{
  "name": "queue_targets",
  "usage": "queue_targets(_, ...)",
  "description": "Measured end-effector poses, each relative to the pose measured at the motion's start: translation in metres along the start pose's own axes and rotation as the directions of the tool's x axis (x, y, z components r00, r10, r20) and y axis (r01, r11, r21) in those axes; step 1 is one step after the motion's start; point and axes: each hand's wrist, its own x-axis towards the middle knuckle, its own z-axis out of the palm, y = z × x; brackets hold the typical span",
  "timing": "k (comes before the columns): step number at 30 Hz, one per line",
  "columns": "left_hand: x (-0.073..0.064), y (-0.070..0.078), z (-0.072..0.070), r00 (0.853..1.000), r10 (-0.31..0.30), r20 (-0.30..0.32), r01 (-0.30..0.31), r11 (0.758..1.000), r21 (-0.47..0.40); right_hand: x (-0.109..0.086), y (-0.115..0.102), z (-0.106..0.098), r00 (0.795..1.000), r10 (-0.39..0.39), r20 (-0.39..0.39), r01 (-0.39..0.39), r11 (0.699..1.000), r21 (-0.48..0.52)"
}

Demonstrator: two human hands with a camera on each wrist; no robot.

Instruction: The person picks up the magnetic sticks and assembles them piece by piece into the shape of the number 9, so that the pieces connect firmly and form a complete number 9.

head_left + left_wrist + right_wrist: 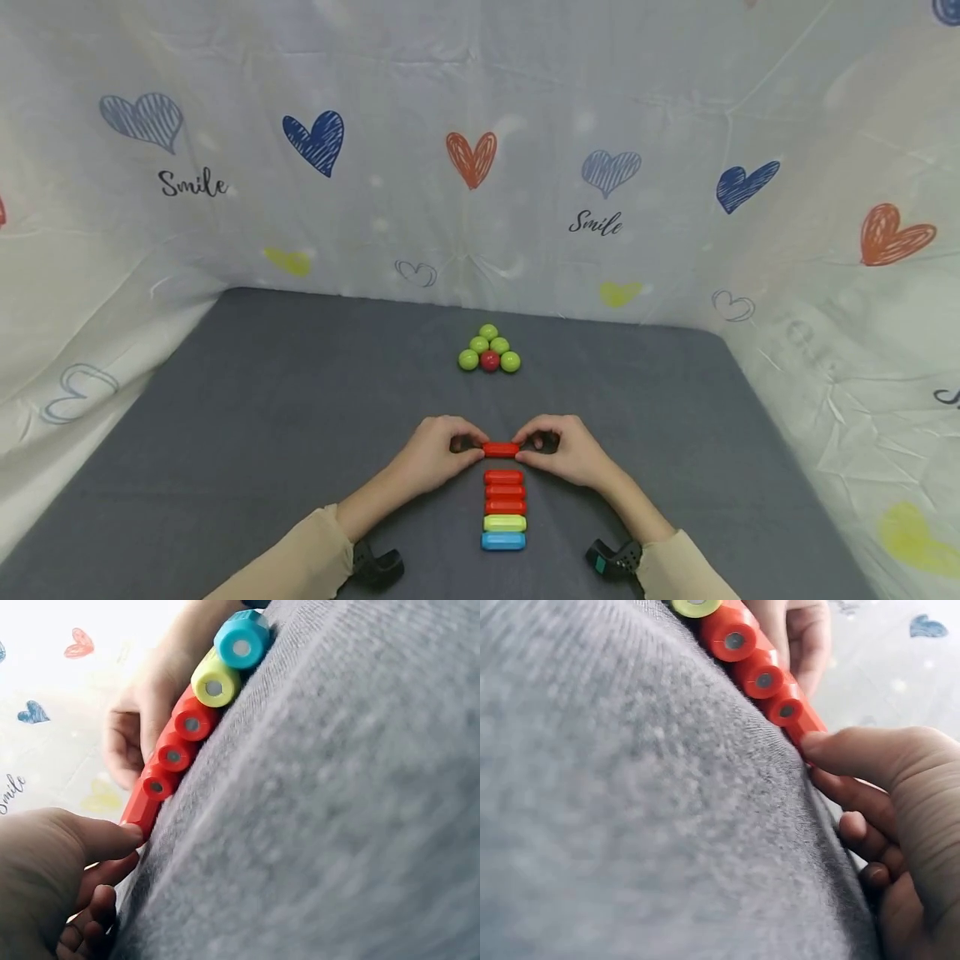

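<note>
A short red rod [501,450] lies crosswise between my two hands. My left hand [435,454] pinches its left end between thumb and fingers, and my right hand [567,452] pinches the right end. Just nearer to me, apart from it, a row of parallel rods rests on the cloth: three red ones, the middle red rod [506,492] among them, then a yellow-green rod [505,523] and a blue rod [503,542] nearest me. In the left wrist view, grey discs show in the ends of the red rods [192,724], with my left thumb [112,838] on the farthest one.
Farther back, several green balls [468,360] and one red ball [490,361] form a triangle on the grey cloth [300,400]. A white curtain [525,100] printed with hearts hangs behind and at both sides. Dark bands [377,567] sit at my wrists.
</note>
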Motion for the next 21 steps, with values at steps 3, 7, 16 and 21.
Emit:
queue_targets(3, 0.007, -0.003, -0.002, 1.0, -0.01, -0.029, 0.01, 1.0, 0.005, 0.01, 0.002, -0.001, 1.0, 0.018, -0.017, -0.018, 1.0, -0.016)
queue_targets(7, 0.02, -0.009, -0.004, 0.996, -0.06, -0.069, 0.059, 0.998, -0.014, 0.026, 0.007, -0.002, 0.996, 0.08, -0.028, -0.081, 0.996, -0.027)
queue_targets(16, 0.036, -0.018, -0.003, 0.984, -0.142, -0.11, 0.136, 0.989, -0.06, 0.048, 0.019, 0.004, 0.985, 0.127, -0.119, -0.131, 0.991, -0.034)
queue_targets(21, 0.036, -0.017, -0.003, 0.979, -0.156, -0.128, 0.144, 0.985, -0.093, 0.045, 0.02, 0.007, 0.983, 0.115, -0.145, -0.123, 0.991, -0.045)
